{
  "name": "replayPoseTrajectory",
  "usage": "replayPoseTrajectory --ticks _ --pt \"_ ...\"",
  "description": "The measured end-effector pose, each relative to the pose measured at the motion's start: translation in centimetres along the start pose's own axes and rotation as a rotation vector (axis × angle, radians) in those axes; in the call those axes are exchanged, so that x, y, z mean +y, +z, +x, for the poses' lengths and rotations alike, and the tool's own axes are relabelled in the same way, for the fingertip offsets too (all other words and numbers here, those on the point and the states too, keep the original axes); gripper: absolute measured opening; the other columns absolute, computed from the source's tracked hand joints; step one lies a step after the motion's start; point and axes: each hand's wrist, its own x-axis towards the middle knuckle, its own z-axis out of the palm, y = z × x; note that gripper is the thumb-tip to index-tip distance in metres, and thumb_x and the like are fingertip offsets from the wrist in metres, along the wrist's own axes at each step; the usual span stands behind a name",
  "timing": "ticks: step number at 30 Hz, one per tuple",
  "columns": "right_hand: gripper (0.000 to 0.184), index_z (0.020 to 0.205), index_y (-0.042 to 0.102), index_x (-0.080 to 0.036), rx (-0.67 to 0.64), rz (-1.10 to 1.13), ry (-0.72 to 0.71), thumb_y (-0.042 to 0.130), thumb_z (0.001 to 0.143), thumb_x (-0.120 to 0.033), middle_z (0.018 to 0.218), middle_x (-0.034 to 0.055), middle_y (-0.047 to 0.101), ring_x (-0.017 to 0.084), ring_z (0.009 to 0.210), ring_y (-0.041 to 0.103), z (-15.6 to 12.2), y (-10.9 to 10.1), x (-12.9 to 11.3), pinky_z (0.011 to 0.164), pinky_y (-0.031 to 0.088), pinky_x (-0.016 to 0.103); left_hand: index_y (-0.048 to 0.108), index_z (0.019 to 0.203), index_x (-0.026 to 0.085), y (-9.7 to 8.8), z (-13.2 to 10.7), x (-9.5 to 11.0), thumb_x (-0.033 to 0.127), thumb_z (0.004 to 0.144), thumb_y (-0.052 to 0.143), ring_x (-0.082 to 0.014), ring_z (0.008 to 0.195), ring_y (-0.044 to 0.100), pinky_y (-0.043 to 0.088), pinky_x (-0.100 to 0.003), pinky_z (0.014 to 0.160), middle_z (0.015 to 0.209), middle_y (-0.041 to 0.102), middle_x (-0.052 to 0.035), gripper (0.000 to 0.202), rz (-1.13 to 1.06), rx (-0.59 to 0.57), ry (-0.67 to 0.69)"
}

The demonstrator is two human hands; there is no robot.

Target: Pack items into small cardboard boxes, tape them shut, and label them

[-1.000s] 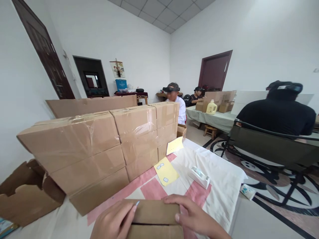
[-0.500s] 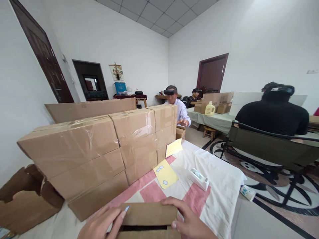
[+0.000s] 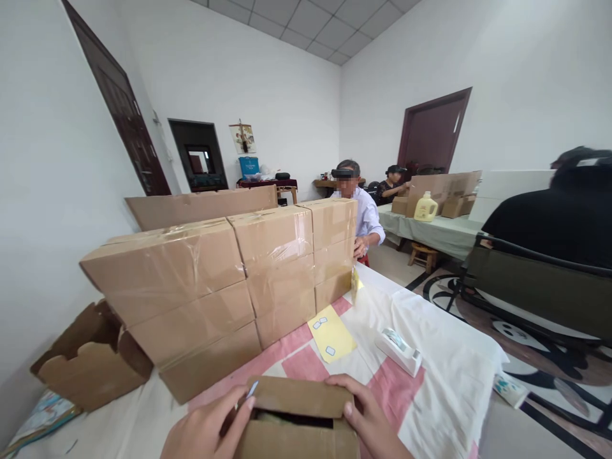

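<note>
A small brown cardboard box (image 3: pixel 299 414) is at the bottom of the view, its top flaps partly parted over a dark slot. My left hand (image 3: pixel 210 421) is at its left corner, thumb and forefinger pinching a small pale-blue strip (image 3: pixel 252 389). What the strip is, I cannot make out. My right hand (image 3: pixel 366 411) grips the box's right end, fingers over the far edge and thumb on the near side. Beyond the box lies a yellow card (image 3: pixel 331 334) with blue-outlined stickers. A white tape dispenser (image 3: pixel 399 350) is to its right.
Stacked taped cartons (image 3: pixel 215 274) form a wall across the table's far left. An open carton (image 3: pixel 93 363) stands left of them. A person (image 3: pixel 366 220) in a pale shirt sits beyond the stack. A folding chair (image 3: pixel 540 287) with another person is at right.
My view has swung left, so everything appears further right. The box's slot shows wider. Across the table, the person's hand has lowered and the propped yellow card has moved mostly behind the cartons.
</note>
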Motion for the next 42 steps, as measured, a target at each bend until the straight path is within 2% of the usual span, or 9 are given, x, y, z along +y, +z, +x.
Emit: replayPoseTrajectory --ticks 4,7,12,17,21,27,31,35,42 --pt "0.055 0.119 0.073 -0.037 0.023 0.022 0.014 0.057 0.085 -0.077 0.121 0.0091 0.073 0.037 0.111 0.067 0.1 0.2 0.2 0.094 0.055 0.051 0.073 0.122 0.036 -0.1 -0.3 0.4 0.049 0.099 0.049 -0.0185 0.064 0.076 0.057 -0.024 0.055 0.09 0.082 0.0007 0.036 -0.081 -0.059 -0.146" --pt "0.054 0.114 0.075 -0.036 0.055 0.043 0.028 0.058 0.084 -0.077 0.119 0.0095 0.074 0.039 0.111 0.068 0.4 0.6 0.1 0.093 0.056 0.052 0.069 0.132 0.032 -0.1 -0.3 0.6 0.049 0.098 0.051 -0.0184 0.068 0.076 0.058 -0.025 0.06 0.083 0.081 -0.0002 0.042 -0.19 -0.092 -0.193" --pt "0.053 0.106 0.079 -0.033 0.133 0.048 0.061 0.057 0.085 -0.076 0.111 0.01 0.077 0.038 0.107 0.07 0.8 1.1 -0.3 0.09 0.059 0.051 0.058 0.145 0.03 -0.3 -0.2 0.7 0.047 0.096 0.053 -0.0177 0.07 0.074 0.057 -0.026 0.064 0.09 0.081 -0.0005 0.052 -0.262 -0.086 -0.245" --pt "0.052 0.109 0.079 -0.026 0.194 0.078 0.051 0.055 0.093 -0.068 0.108 0.01 0.078 0.031 0.097 0.073 0.5 1.4 -0.5 0.089 0.061 0.043 0.063 0.134 0.029 -0.2 0.2 1.6 0.048 0.09 0.058 -0.0182 0.073 0.072 0.056 -0.028 0.067 0.093 0.081 -0.0002 0.047 -0.35 -0.04 -0.367" --pt "0.052 0.109 0.079 -0.025 0.154 0.071 -0.002 0.055 0.092 -0.069 0.108 0.0107 0.079 0.03 0.095 0.074 0.5 1.3 -0.9 0.082 0.062 0.04 0.067 0.115 0.025 -0.2 0.5 2.2 0.048 0.088 0.054 -0.0206 0.077 0.073 0.054 -0.029 0.068 0.085 0.079 -0.0013 0.038 -0.547 0.006 -0.478" --pt "0.052 0.107 0.08 -0.026 0.197 0.016 -0.006 0.056 0.092 -0.07 0.113 0.0109 0.079 0.031 0.103 0.074 0.1 1.4 -1.4 0.089 0.062 0.04 0.069 0.09 0.026 -0.7 0.6 2.5 0.043 0.089 0.051 -0.0201 0.073 0.068 0.048 -0.027 0.064 0.076 0.074 0.001 0.025 -0.534 -0.007 -0.504" --pt "0.051 0.106 0.08 -0.026 0.195 0.025 -0.008 0.057 0.091 -0.069 0.112 0.0112 0.079 0.031 0.102 0.075 0.0 1.5 -1.3 0.088 0.063 0.041 0.069 0.09 0.026 -0.7 0.5 2.7 0.047 0.089 0.055 -0.021 0.075 0.068 0.05 -0.03 0.074 0.077 0.074 0.0005 0.025 -0.556 0.017 -0.537" --pt "0.05 0.107 0.08 -0.026 0.201 -0.005 -0.039 0.057 0.092 -0.068 0.112 0.0114 0.079 0.031 0.101 0.076 0.0 1.5 -0.8 0.087 0.063 0.041 0.07 0.093 0.026 -0.4 0.6 3.0 0.062 0.088 0.059 -0.0229 0.078 0.069 0.05 -0.032 0.076 0.079 0.076 -0.0004 0.037 -0.562 0.035 -0.594" --pt "0.047 0.106 0.08 -0.026 0.204 0.008 -0.096 0.059 0.092 -0.066 0.109 0.0108 0.08 0.029 0.098 0.077 0.1 1.6 -0.7 0.085 0.063 0.038 0.07 0.083 0.026 -0.9 1.0 3.4 0.06 0.092 0.057 -0.0193 0.072 0.064 0.045 -0.029 0.071 0.077 0.073 0.0014 0.038 -0.48 0.021 -0.508"
